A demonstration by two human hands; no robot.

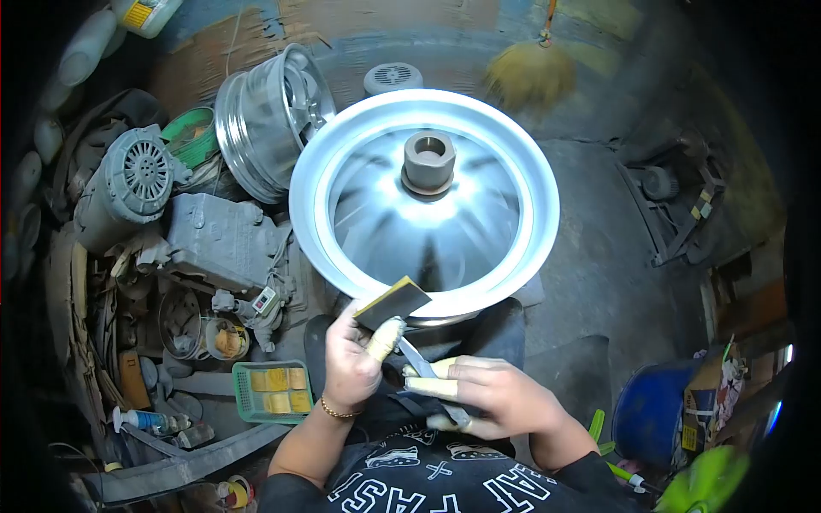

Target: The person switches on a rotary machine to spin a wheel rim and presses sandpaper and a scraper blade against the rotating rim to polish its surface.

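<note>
- Plainly, our left hand (352, 368) grips a flat dark pad (395, 305) with a yellow edge between thumb and fingers.
- Our right hand (500, 395) holds a grey strip (417, 359) in a narrow grip among taped fingers, its far end near our left thumb.
- We see the pad over the near edge of a shiny wheel (539, 197); we cannot tell whether they touch.
- Leftward, yellow blocks (274, 379) lie toward the right edge of a green basket (242, 393).

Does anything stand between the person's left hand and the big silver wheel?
Only the flat yellow-edged pad that the left hand holds; it overlaps the near rim of the silver wheel in this view. Nothing else visible blocks the way. Whether they touch, I can't tell.
</note>
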